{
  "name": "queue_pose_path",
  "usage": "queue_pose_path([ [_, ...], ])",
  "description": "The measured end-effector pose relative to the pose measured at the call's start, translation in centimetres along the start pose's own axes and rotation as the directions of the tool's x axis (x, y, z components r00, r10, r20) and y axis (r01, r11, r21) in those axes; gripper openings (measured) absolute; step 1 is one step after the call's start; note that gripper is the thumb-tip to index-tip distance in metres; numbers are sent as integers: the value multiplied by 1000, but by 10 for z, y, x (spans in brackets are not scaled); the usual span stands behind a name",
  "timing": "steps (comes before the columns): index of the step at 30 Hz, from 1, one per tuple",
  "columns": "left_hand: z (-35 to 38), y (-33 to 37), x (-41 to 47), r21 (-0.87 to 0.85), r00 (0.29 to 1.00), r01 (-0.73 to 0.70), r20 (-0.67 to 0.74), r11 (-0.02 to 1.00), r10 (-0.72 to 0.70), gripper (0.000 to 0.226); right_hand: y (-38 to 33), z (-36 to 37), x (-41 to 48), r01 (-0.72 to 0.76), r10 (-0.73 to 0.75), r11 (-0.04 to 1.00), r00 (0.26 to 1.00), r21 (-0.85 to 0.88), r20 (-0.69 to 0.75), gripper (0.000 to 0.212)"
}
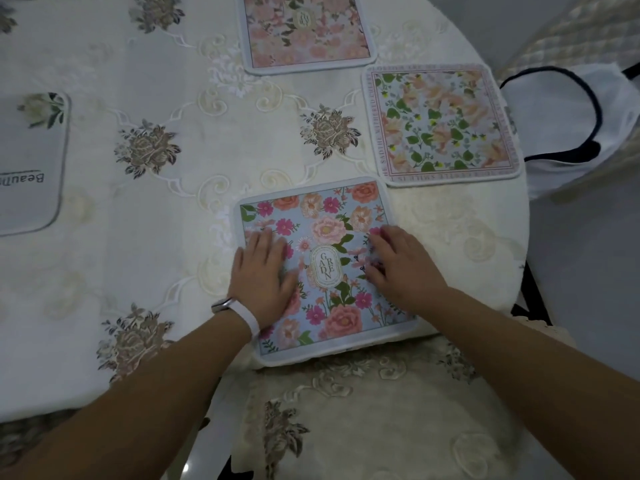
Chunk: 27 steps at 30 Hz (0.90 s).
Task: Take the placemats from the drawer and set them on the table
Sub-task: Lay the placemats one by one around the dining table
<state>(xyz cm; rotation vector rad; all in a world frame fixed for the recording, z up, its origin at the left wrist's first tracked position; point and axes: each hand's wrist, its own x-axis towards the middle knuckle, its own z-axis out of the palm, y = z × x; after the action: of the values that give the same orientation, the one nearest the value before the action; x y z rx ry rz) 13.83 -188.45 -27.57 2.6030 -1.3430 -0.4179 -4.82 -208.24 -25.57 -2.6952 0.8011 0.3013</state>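
Observation:
A blue floral placemat lies flat near the front edge of the round table. My left hand rests palm down on its left half, a pale watch strap on the wrist. On its right half my right hand lies flat too, fingers spread. Neither hand grips anything. A green-leaf placemat sits just beyond to the right. A pink floral placemat lies at the far middle. At the left edge rests a grey placemat with dark lettering.
An embroidered cream tablecloth covers the table and hangs over its front edge. A white bag with dark straps sits on a chair to the right. Grey floor shows past the table's right rim.

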Motion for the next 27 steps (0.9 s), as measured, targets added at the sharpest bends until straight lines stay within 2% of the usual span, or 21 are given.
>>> queue_pose_path([
  [4,11,6,21,94,992,-96,88,991,88,64,-17,17,35,100,-94,992,992,-71,80,76],
  [11,6,1,86,166,988,-150,69,975,140,61,-31,9,103,222,-223,965,975,-136,12,73],
  [15,3,-2,111,199,984,-173,61,965,164,60,-29,7,130,234,-238,964,971,-127,-19,70],
  [20,3,-1,115,166,990,-139,51,976,133,62,-27,3,144,176,-183,978,982,-115,-49,71],
  [27,-2,-5,105,125,997,74,20,989,-77,71,-16,3,139,55,-60,996,996,-69,-70,73],
])
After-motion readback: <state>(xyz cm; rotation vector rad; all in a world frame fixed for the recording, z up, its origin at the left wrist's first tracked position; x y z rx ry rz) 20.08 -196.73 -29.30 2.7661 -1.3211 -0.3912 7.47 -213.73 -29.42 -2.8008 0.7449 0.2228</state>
